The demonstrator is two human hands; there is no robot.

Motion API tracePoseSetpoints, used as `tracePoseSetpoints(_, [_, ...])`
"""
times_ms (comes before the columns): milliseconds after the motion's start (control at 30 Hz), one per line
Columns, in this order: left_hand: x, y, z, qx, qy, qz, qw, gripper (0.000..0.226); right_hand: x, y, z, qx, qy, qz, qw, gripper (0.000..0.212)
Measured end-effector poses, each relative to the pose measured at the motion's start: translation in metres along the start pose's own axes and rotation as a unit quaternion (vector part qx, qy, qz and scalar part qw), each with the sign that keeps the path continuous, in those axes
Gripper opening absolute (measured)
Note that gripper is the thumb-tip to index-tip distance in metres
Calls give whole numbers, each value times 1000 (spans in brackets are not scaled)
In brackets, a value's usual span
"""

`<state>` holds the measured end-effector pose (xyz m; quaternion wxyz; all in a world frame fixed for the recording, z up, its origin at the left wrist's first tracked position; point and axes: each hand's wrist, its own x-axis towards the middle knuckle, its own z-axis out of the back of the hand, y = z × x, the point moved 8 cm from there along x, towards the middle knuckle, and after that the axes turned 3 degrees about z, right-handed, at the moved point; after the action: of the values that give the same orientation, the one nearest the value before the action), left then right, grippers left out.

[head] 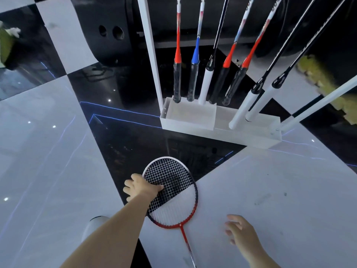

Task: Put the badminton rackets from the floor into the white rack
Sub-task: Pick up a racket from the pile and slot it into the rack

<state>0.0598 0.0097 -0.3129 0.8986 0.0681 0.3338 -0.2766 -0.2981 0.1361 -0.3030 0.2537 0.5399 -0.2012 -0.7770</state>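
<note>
Left hand (140, 187) grips racket (173, 192) head rim on the floor (270, 190); right hand (240, 232) hovers, fingers loose, empty; seven rackets stand in rack (218, 130)

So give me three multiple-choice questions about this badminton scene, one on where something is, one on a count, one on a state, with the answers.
1. Where is the red-and-white-framed racket?
A. standing in the rack
B. on the tiled floor
C. on a chair

2. How many rackets stand in the white metal rack?
A. three
B. five
C. seven

3. What is the left hand doing?
A. gripping the racket's head rim
B. hanging free
C. holding a handle in the rack

Answers: 1 B, its head lies over the tiles; 2 C, seven handles sit in the tray; 3 A, fingers curl over the rim, while the right hand hovers open.
</note>
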Motion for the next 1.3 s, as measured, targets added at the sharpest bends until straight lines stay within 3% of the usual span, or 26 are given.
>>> tracePoseSetpoints(233, [1,-1,-5,-49,24,4,999,90,-10,9,-1,-4,9,-20,1000,21])
tracePoseSetpoints(433, [8,-4,-11,-159,121,-53,978,47,-13,20,-15,1,29,-18,999,20])
tracePoseSetpoints(567, [2,-14,-1,-213,149,-103,960,35,-15,24,-16,16,30,-19,999,20])
tracePoseSetpoints(733, [-30,-44,31,-314,230,-163,907,21,-20,43,-12,37,43,-14,998,23])
tracePoseSetpoints(933, [-100,-92,111,-384,278,-283,834,24,-39,108,1,126,64,16,990,30])
tracePoseSetpoints(1100, [-172,-116,182,-434,260,-332,797,18,-78,163,10,196,120,108,967,46])
tracePoseSetpoints(1300, [-283,-125,272,-430,232,-467,737,20,-144,196,14,73,227,179,954,74])
